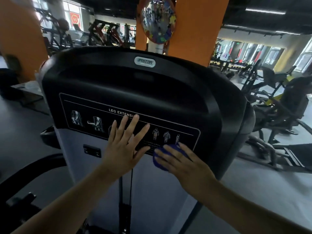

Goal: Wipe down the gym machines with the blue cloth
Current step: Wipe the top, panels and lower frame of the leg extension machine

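as we look down at the leg extension machine (135, 78), an orange pillar (20, 31) stands at far left behind it and a curved black bar (33, 166) sweeps across the lower left. the machine's black top cover fills the middle, with a silver precor badge (144, 61) near its upper edge and a convex mirror (157, 19) in front of a second orange pillar behind. lower on the cover sits the instruction placard (81, 108), with small exercise pictures at its left and muscle figures at its right. our left hand (123, 147) lies flat on the middle of the placard, fingers straight and spread wide, holding nothing, fingertips covering the end of the heading. a thin black cable (131, 179) runs down the pale grey panel below that hand. just right of the left hand, the blue cloth (168, 150) is pressed against the placard's lower right corner, bunched under our right hand (184, 164), whose fingers lie fairly straight and slightly spread over the cloth, pushing it onto the surface. the two hands are close but apart. at far right, other black gym machines (278, 105) stand on the grey floor.
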